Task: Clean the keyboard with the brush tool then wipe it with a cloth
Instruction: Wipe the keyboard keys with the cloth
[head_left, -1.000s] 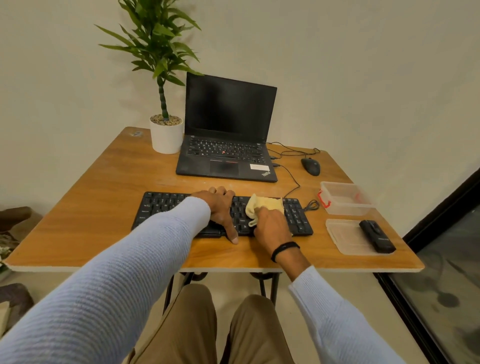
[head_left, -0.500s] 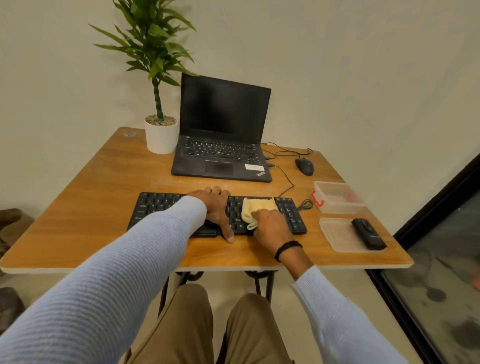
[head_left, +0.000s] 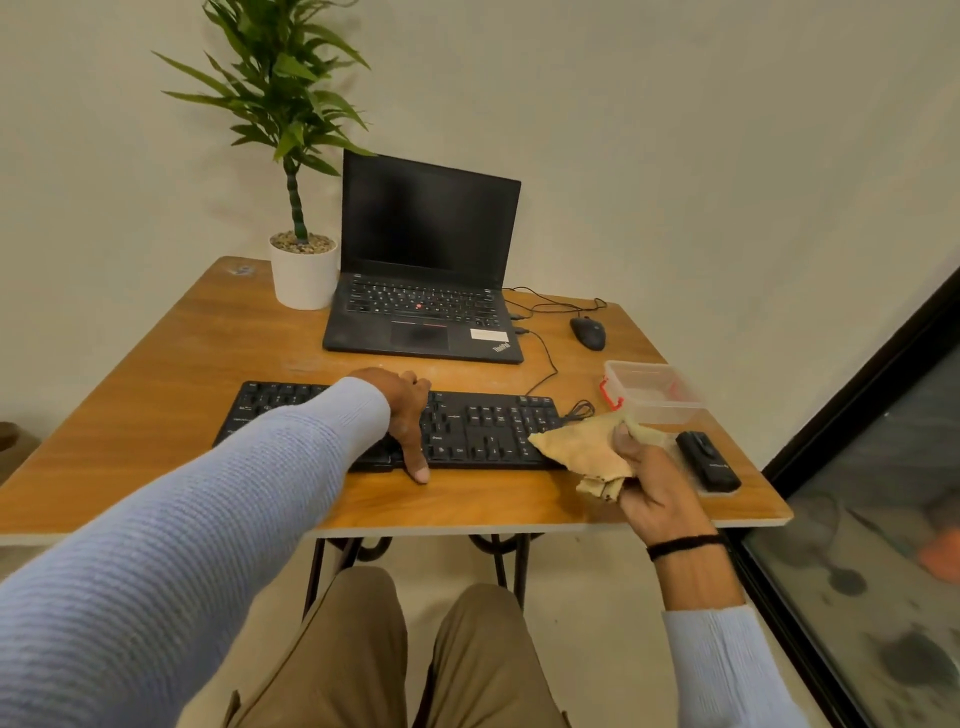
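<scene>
Apparently the wiping is nearly done: the right hand (head_left: 649, 483) clutches the cloth (head_left: 582, 447) at the keyboard's (head_left: 483, 431) right end. The left hand (head_left: 408, 410) rests open upon it.

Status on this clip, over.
Left hand rests on black full-size keyboard. Right hand grips crumpled yellow cloth at keyboard's right end. Black oblong tool lies aside, right of cloth.

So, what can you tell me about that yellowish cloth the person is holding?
The cloth is pale yellow-tan, soft-looking fabric, crumpled into loose folds, with small dark specks near its lower edge. The right hand grips it, fingers curled round one bunched end. A pointed corner sticks out leftward over the right end of the black keyboard; whether it touches the keys cannot be told.
</scene>
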